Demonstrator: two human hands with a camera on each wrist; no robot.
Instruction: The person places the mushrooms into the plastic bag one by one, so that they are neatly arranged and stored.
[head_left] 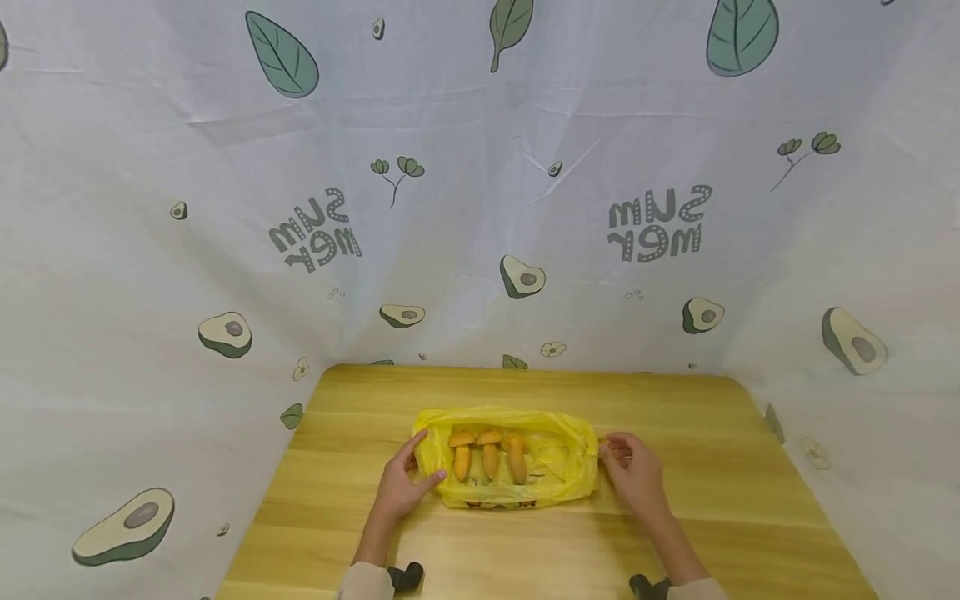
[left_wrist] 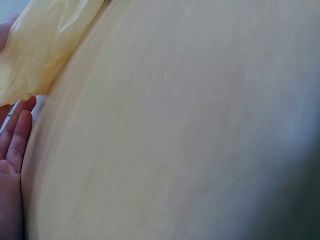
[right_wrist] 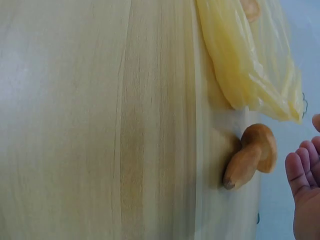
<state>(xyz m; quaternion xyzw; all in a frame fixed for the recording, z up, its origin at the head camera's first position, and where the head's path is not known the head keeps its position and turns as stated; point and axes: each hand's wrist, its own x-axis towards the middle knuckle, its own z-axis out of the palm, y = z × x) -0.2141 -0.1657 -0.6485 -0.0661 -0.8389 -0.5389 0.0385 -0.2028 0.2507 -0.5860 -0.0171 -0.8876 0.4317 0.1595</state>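
Observation:
A yellow plastic bag [head_left: 517, 493] lies open on the wooden table, with 3 orange-brown mushrooms [head_left: 491, 454] side by side inside. My left hand [head_left: 399, 485] touches the bag's left end, thumb and forefinger spread along its rim. In the left wrist view, straight fingers [left_wrist: 20, 137] show just below the bag [left_wrist: 42, 55]. Beside the bag's right end is my right hand [head_left: 637, 477]. The right wrist view shows another mushroom [right_wrist: 253, 156] on the table, between the bag [right_wrist: 245, 65] and my right hand's fingers [right_wrist: 298, 175], apart from both.
The wooden table [head_left: 525, 554] extends around the bag. A white cloth [head_left: 450, 233] printed with avocados and leaves hangs behind and at both sides. Dark wrist mounts [head_left: 407, 577] sit at the cuffs.

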